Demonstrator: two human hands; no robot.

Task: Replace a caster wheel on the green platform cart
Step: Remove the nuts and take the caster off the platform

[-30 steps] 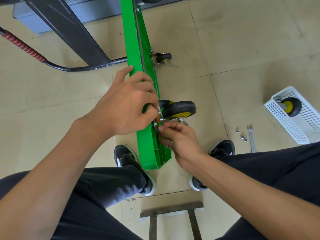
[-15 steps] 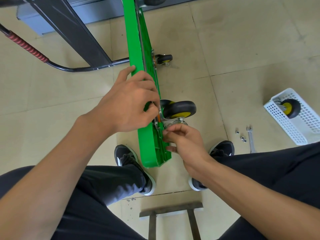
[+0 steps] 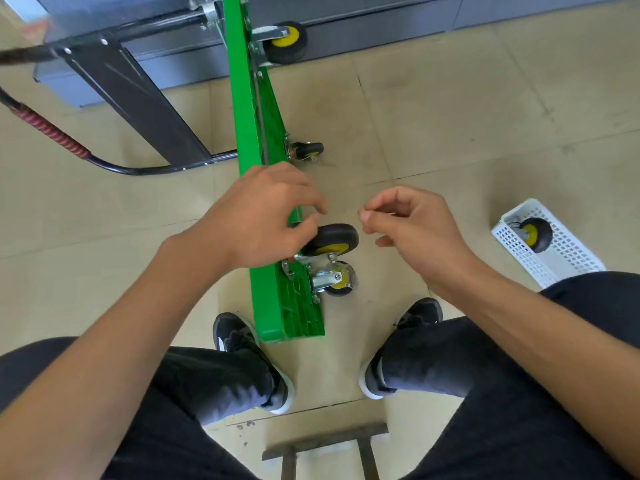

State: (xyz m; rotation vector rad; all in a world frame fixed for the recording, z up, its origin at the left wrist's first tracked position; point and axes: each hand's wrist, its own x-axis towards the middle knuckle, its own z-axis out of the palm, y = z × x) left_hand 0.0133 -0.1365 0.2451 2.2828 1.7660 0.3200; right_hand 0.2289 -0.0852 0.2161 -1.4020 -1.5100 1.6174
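The green platform cart [image 3: 249, 133] stands on its long edge on the floor, underside to the right. A black caster wheel with a yellow hub [image 3: 334, 239] juts from the underside near me, and a second caster in a metal bracket [image 3: 332, 278] sits just below it. My left hand [image 3: 263, 216] curls over the cart's top edge, its thumb beside the black wheel. My right hand [image 3: 412, 226] hovers to the right of the wheel, apart from the cart. Its fingers are curled, thumb and forefinger pinched together, and I see nothing between them.
A white basket [image 3: 568, 265] at the right holds another caster wheel [image 3: 533, 233]. Two more casters [image 3: 308, 148] [image 3: 284, 41] sit farther along the cart. The cart's black handle with a red grip [image 3: 52, 133] lies left. A grey cabinet runs along the back. My shoes flank the cart's near end.
My right hand has come away from the caster's plate and moved up and right, clear of the cart. The view has pulled back, showing more of the cart.
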